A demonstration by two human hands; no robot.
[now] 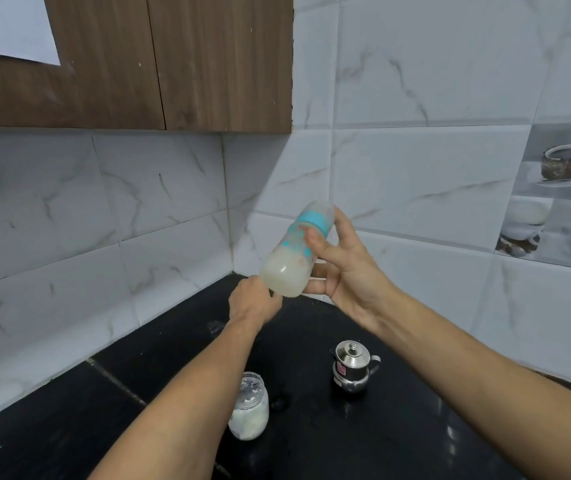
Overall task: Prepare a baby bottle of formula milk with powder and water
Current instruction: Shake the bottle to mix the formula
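Note:
A baby bottle (289, 261) with a teal collar and clear cap is held tilted in the air above the counter, cap end up to the right. Cloudy white liquid fills its lower end. My right hand (343, 268) grips the bottle's upper body, thumb across the front and fingers behind. My left hand (253, 303) touches the bottle's base with its fingertips from below left. A glass jar (249, 407) of white powder stands open on the black counter (398, 427). A small steel pot with a lid (351, 367) stands to its right.
The counter meets marble-patterned wall tiles (159, 209) in a corner just behind the bottle. A wooden wall cabinet (173, 64) hangs above on the left. Wet patches shine on the counter near the jar.

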